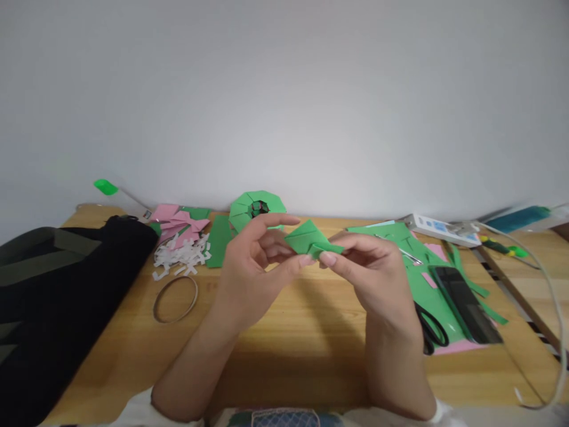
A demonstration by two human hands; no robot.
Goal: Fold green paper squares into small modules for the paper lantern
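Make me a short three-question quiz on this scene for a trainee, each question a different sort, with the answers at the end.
1. Multiple choice. What do the left hand and right hand hold together?
A) the scissors
B) a folded piece of green paper
C) the power strip
2. True or false: the phone lies on the heap of white scraps.
3. Fill in the blank: the thin brown ring on the table lies nearer to the ____ hand.

Key:
1. B
2. False; it lies over at the right, by the green sheets.
3. left
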